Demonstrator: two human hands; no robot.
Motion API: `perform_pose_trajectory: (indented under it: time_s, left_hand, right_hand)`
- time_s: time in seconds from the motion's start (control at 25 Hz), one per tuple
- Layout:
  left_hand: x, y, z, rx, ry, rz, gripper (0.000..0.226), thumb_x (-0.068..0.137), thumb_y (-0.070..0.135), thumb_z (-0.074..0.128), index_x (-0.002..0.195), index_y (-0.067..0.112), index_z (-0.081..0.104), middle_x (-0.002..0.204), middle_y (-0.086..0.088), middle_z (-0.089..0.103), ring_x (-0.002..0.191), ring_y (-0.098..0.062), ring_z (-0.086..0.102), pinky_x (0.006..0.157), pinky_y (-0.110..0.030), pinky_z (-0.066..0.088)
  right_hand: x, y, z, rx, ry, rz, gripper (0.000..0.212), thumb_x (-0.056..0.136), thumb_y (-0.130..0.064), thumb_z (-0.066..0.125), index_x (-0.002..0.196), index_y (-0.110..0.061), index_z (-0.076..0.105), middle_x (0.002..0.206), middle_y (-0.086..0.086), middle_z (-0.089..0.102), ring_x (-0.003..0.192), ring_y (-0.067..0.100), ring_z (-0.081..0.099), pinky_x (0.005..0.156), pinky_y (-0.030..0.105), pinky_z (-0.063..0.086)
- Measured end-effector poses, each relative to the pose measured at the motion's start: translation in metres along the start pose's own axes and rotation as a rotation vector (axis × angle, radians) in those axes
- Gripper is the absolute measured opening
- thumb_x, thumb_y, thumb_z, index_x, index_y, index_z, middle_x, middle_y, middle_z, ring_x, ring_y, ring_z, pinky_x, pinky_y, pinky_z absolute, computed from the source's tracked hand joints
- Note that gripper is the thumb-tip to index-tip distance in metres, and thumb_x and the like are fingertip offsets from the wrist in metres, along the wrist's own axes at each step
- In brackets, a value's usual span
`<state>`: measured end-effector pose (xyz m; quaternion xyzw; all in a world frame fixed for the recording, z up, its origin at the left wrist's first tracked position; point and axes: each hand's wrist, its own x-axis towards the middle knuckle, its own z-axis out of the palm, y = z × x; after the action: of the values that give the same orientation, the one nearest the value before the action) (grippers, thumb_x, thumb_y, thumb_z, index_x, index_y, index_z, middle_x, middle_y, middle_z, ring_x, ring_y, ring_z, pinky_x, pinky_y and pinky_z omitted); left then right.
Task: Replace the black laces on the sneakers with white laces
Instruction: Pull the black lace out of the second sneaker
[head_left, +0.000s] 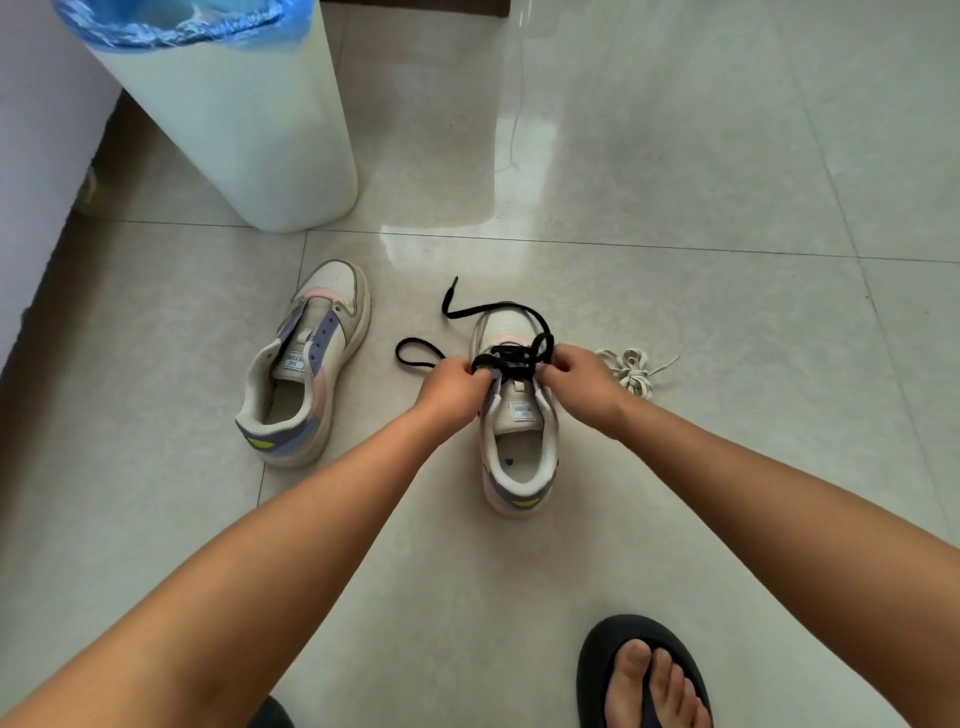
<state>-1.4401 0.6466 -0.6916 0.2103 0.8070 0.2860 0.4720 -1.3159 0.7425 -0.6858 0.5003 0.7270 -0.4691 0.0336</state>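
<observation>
While a bare foot in a dark sandal (644, 675) rests on the pale tiled floor (727, 312) nearest the camera, on the right hand's side, both forearms reach forward and converge over a sneaker. This right-hand sneaker (519, 447) stands upright on the floor with its heel toward the person and its toe pointing away, its open collar lying just short of the two hands. The left hand (452, 387) and the right hand (576, 371) sit close together, one at each side of the shoe's tongue, with curled fingers pinching the black lace (511, 358) where it crosses the lower eyelets. From between the hands the lace loosens outward: one loop lies on the floor just beyond the left hand, and a longer free end runs up past the toe and curls away to the left.

Just beyond and to the outside of the right hand lies a bundle of white laces (636, 371), loosely tangled, apart from the shoe and touching neither hand.

Well to the outside of the left hand stands the other sneaker (306, 369), unlaced, its purple eyelet strips bare and its toe angled away.

Farther off, beyond that shoe, stands a tall white bin (234, 119) lined with a blue plastic bag (171, 23), beside a wall at the left edge.
</observation>
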Motion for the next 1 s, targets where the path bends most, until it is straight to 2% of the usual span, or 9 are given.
perform_pose_trajectory:
  time_s: [0.08,0.16,0.32,0.44,0.6,0.72,0.84,0.92,1.0]
  left_hand:
    - [-0.002,0.001,-0.007,0.170,0.078,0.073,0.036,0.092,0.026,0.049,0.060,0.016,0.038,0.059,0.000,0.042,0.058,-0.020,0.041,0.056,-0.028,0.031]
    - [-0.003,0.000,-0.015,0.235,0.121,0.082,0.033,0.092,0.025,0.047,0.061,0.017,0.038,0.061,0.000,0.043,0.064,-0.022,0.043,0.059,-0.029,0.033]
    - [-0.019,0.001,-0.010,0.147,-0.027,-0.037,0.032,0.095,0.041,0.039,0.097,0.011,0.050,0.090,-0.011,0.060,0.081,-0.029,0.059,0.064,-0.031,0.045]
    - [-0.032,-0.005,0.009,0.500,-0.039,0.000,0.058,0.094,0.051,0.037,0.133,0.008,0.036,0.130,-0.013,0.054,0.117,-0.032,0.053,0.089,-0.037,0.042]
    - [-0.036,-0.007,0.022,0.618,0.049,0.083,0.034,0.096,0.025,0.037,0.123,0.004,0.040,0.121,-0.016,0.058,0.109,-0.036,0.056,0.082,-0.037,0.043]
    - [-0.039,-0.009,0.023,0.601,0.073,0.114,0.032,0.096,0.022,0.036,0.122,0.004,0.040,0.118,-0.016,0.060,0.106,-0.036,0.058,0.079,-0.037,0.043]
    - [-0.039,-0.010,0.023,0.608,0.083,0.121,0.031,0.096,0.021,0.036,0.121,0.004,0.040,0.114,-0.015,0.061,0.102,-0.035,0.059,0.074,-0.034,0.041]
    - [-0.040,-0.013,0.021,0.653,0.076,0.122,0.029,0.096,0.020,0.035,0.119,0.004,0.039,0.112,-0.015,0.062,0.100,-0.034,0.060,0.071,-0.033,0.038]
    - [-0.043,-0.018,0.015,0.710,0.074,0.131,0.028,0.096,0.020,0.035,0.118,0.004,0.038,0.110,-0.014,0.063,0.099,-0.034,0.061,0.068,-0.032,0.037]
  right_hand:
    - [0.007,0.009,-0.020,-0.548,0.177,-0.113,0.015,0.097,-0.022,0.042,0.094,-0.013,0.054,0.088,0.006,0.055,0.078,0.027,0.054,0.063,0.030,0.034]
    - [0.012,0.020,-0.038,-0.746,0.297,-0.067,0.021,0.099,-0.023,0.037,0.102,-0.008,0.051,0.097,0.012,0.055,0.086,0.033,0.055,0.064,0.033,0.034]
    - [0.005,0.020,-0.031,0.061,-0.001,0.321,0.040,0.097,-0.046,0.038,0.085,-0.010,0.050,0.070,0.006,0.046,0.061,0.022,0.046,0.054,0.027,0.032]
    - [-0.004,0.008,-0.006,0.350,-0.168,0.298,0.029,0.095,-0.038,0.048,0.078,-0.015,0.049,0.061,0.000,0.038,0.050,0.012,0.034,0.049,0.022,0.024]
    - [0.009,-0.003,0.004,0.354,-0.056,0.245,0.021,0.093,-0.022,0.051,0.074,-0.018,0.045,0.061,0.001,0.039,0.049,0.013,0.033,0.046,0.021,0.023]
    - [0.011,-0.007,0.008,0.302,-0.098,0.252,0.027,0.091,-0.025,0.052,0.067,-0.019,0.041,0.059,0.001,0.037,0.050,0.014,0.030,0.047,0.022,0.022]
    - [0.018,-0.006,0.013,0.309,0.055,0.207,0.030,0.094,-0.018,0.052,0.066,-0.016,0.042,0.063,0.002,0.043,0.055,0.015,0.038,0.048,0.023,0.029]
    - [0.030,0.002,-0.007,0.165,0.253,0.191,0.021,0.095,-0.018,0.049,0.074,-0.012,0.049,0.073,0.005,0.049,0.064,0.019,0.044,0.055,0.026,0.033]
    - [0.040,0.019,-0.044,-0.233,0.419,0.071,0.012,0.094,-0.015,0.047,0.092,-0.006,0.055,0.088,0.011,0.053,0.079,0.025,0.050,0.064,0.032,0.036]
